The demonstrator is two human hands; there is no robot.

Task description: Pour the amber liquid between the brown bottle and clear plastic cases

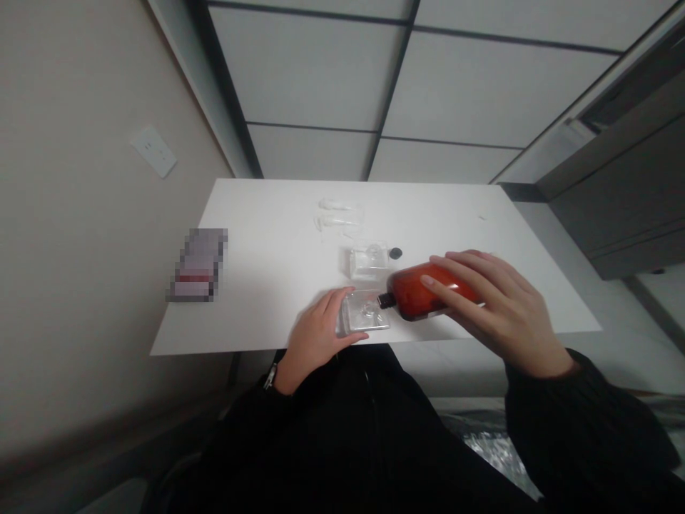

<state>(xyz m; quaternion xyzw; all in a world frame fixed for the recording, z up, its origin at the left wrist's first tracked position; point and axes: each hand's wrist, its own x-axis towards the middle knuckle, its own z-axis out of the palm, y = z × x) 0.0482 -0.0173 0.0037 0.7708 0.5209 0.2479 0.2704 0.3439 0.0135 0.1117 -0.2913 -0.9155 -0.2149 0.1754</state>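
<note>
An amber bottle [422, 289] lies tilted almost level in my right hand [497, 303], its uncapped dark neck pointing left. The mouth is over the right part of a clear, square plastic container [367, 314] that has a round opening on top. My left hand [321, 325] grips this container from its left side, thumb at the near edge and fingers at the far edge. Whether liquid is leaving the bottle I cannot tell. Just beyond stands a second clear container [368, 261], with a black cap [395, 253] beside it on the right.
Two clear, tube-like plastic pieces [340, 221] lie farther back on the white table [267, 278]. A blurred-out item [197, 264] rests at the table's left edge. A wall with a socket [153, 151] rises on the left, and panels stand behind the table.
</note>
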